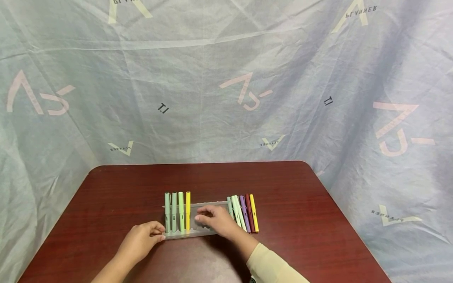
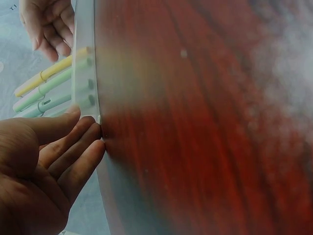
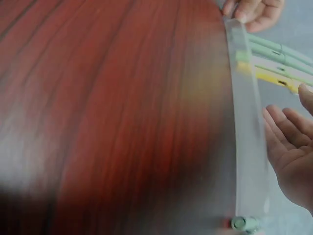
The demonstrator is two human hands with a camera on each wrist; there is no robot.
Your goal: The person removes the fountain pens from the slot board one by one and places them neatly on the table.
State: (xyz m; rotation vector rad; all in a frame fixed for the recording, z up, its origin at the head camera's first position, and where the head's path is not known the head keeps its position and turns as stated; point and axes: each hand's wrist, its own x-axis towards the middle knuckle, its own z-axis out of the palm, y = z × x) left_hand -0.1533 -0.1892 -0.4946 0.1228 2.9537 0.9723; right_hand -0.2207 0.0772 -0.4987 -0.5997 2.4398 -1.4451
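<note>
A translucent pen rack [image 1: 191,235] lies on the table, its left part bearing two grey-green pens [image 1: 167,210], a light green pen [image 1: 181,212] and a yellow pen [image 1: 188,210] side by side. My left hand [image 1: 139,241] holds the rack's left front corner, thumb on the rim and fingers at the end, as the left wrist view shows. Over the rack's right half is my right hand [image 1: 219,222], its fingers loosely bent with nothing in them. In the right wrist view this hand [image 3: 296,152] appears beside the rack's front wall [image 3: 249,132], near the yellow pen [image 3: 271,77].
Right of the rack lie several pens: pale green [image 1: 238,212], purple [image 1: 244,212], dark red [image 1: 250,212], another yellow pen [image 1: 254,214] and a grey-green one [image 1: 230,204] partly behind my right hand. The dark red wooden table [image 1: 304,236] is enclosed by a printed grey cloth [image 1: 198,118].
</note>
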